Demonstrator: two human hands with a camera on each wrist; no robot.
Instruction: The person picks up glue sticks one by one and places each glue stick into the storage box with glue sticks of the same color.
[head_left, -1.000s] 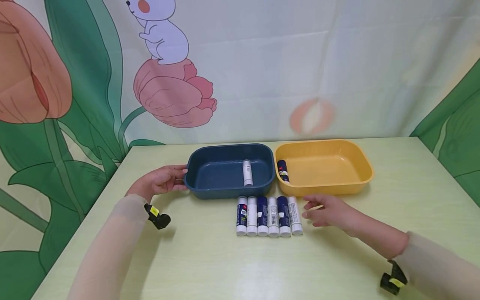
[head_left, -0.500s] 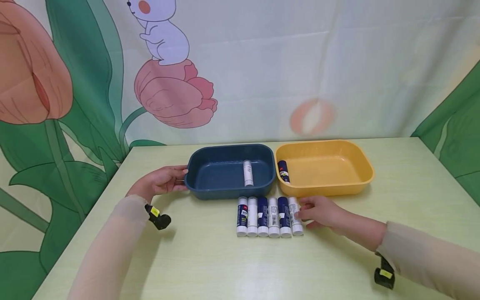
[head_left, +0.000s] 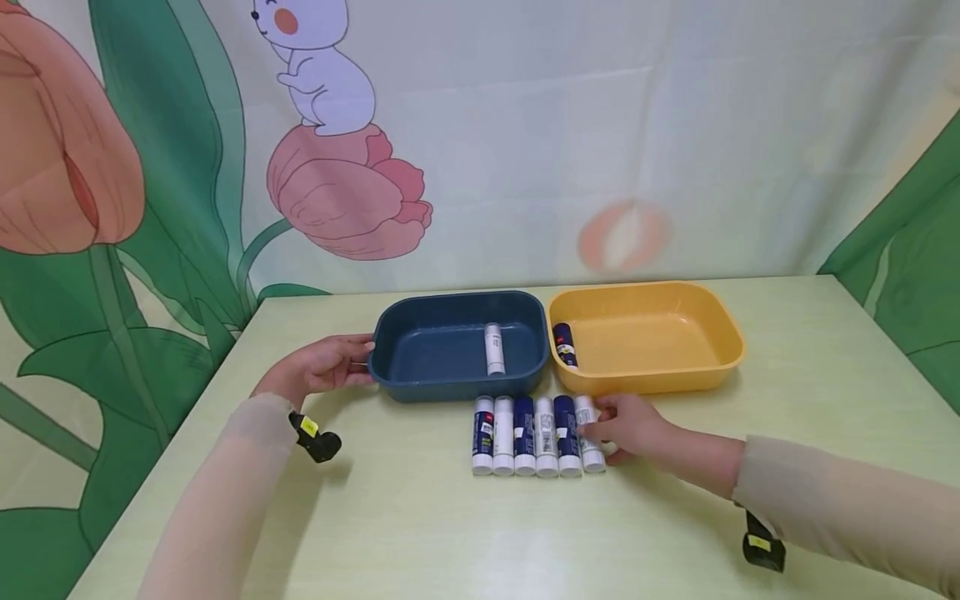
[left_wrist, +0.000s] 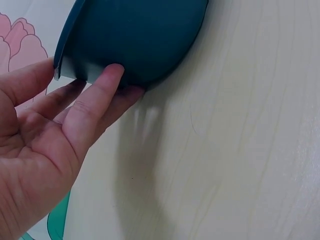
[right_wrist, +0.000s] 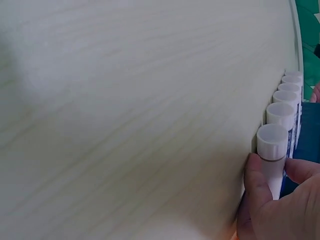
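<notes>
My left hand (head_left: 322,365) holds the left end of a dark blue bin (head_left: 420,389); in the left wrist view the thumb is at the rim and the fingers lie against the outer wall. My right hand (head_left: 633,427) pinches the rightmost glue stick (head_left: 593,458) of a row lying in front of the bins. The right wrist view has thumb and fingers on both sides of its white tube, just below the end cap (right_wrist: 272,142). Blue and white glue sticks (head_left: 524,437) alternate in that row, side by side.
A yellow bin (head_left: 652,382) stands beside the blue one, with a blue glue stick (head_left: 565,346) against its left wall. One white glue stick (head_left: 494,350) lies inside the blue bin. Behind the table (head_left: 420,517) hangs a printed cloth (head_left: 517,150).
My right hand has moved left from beside the row and closed its fingers on the rightmost white glue stick. The left hand stays at the blue bin.
</notes>
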